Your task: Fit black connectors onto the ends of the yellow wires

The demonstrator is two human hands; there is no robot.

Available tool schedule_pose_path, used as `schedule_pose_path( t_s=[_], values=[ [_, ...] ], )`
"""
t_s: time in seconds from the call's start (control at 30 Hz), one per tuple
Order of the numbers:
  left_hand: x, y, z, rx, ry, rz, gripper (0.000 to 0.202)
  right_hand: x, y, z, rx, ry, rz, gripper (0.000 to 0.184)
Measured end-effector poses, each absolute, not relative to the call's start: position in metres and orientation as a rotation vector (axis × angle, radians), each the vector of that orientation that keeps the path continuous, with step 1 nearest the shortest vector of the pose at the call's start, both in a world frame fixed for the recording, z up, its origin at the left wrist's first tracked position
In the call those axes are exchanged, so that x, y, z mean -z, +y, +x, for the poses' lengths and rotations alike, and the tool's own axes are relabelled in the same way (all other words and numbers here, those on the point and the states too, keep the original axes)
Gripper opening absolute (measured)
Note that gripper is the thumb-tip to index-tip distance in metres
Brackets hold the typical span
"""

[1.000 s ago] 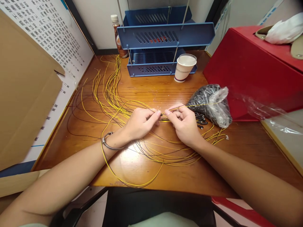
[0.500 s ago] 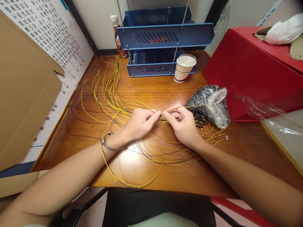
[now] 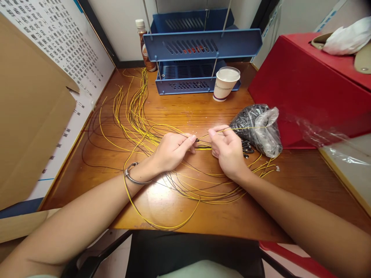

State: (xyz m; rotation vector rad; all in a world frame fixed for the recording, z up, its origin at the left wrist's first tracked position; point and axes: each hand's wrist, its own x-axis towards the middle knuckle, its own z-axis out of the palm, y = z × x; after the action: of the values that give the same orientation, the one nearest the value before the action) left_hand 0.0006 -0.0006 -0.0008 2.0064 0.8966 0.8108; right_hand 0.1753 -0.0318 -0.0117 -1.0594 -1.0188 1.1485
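Observation:
Thumb and forefinger of my left hand (image 3: 172,152) are closed in a pinch on a small black piece (image 3: 197,140), which pokes out past the fingertips. A thin pair of yellow and black wires (image 3: 204,136) runs from it to my right hand (image 3: 227,152), whose fingers are curled tight around the pair. The wire ends stick out beyond the right hand, across the plastic bag. Beneath both hands lies a bundle of yellow and black wires (image 3: 137,108), with several black tips (image 3: 247,146) showing by the right hand. One wire loop passes over my left wrist.
A clear plastic bag of dark parts (image 3: 251,121) sits right of the hands, beside a red box (image 3: 307,92). Behind stand a paper cup (image 3: 227,83), a blue tray rack (image 3: 203,46) and a bottle (image 3: 144,46). Cardboard (image 3: 31,116) leans at the left.
My right hand has moved right, away from the left, its fingers curling in more. The wire between the hands is now exposed. My left hand has stayed in place.

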Motion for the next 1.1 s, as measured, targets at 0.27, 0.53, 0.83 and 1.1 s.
schedule_pose_path(
  t_s=[0.27,0.53,0.83,1.1],
  values=[
    [0.001,0.0,-0.001,-0.792,0.921,2.023,0.049,0.004,-0.024,0.182,-1.126,-0.623,-0.959,0.027],
    [-0.001,-0.001,0.0,-0.781,0.923,2.04,0.049,0.005,-0.017,0.193,-1.0,-0.623,-0.975,0.029],
    [-0.001,0.0,0.0,-0.782,0.916,2.068,0.049,0.001,-0.015,0.192,-0.896,-0.691,-1.001,0.031],
    [-0.001,0.0,-0.001,-0.758,0.934,2.076,0.048,-0.004,-0.011,0.2,-0.908,-0.659,-0.975,0.03]
  ],
)
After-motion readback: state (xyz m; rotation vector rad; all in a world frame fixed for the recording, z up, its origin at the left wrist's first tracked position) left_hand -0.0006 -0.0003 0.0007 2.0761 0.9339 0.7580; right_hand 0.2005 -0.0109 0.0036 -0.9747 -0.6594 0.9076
